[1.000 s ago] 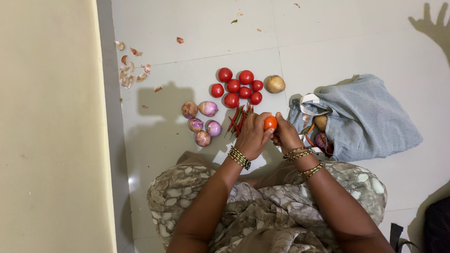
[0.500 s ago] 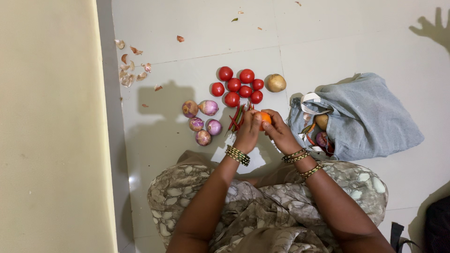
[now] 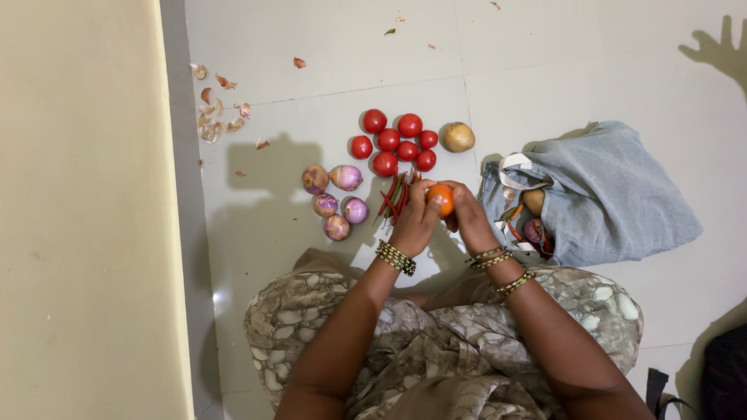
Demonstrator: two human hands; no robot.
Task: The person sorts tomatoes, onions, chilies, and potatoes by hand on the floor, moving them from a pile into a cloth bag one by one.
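An orange-red tomato (image 3: pixel 440 198) is gripped between my left hand (image 3: pixel 415 220) and my right hand (image 3: pixel 468 220), just above the tiled floor. Beyond the hands lies a cluster of several red tomatoes (image 3: pixel 397 144). Red and green chillies (image 3: pixel 394 198) lie right beside my left hand. Several purple onions (image 3: pixel 334 198) sit further left. A lone potato (image 3: pixel 457 137) rests right of the tomato cluster.
A grey cloth bag (image 3: pixel 607 194) lies open at the right, with a potato, an onion and chillies at its mouth. Onion skins (image 3: pixel 214 117) are scattered at the upper left near a beige wall edge (image 3: pixel 85 210). My patterned lap fills the bottom.
The held tomato and both hands drew forward, then shifted slightly back. The right hand's fingers now wrap the tomato's right side.
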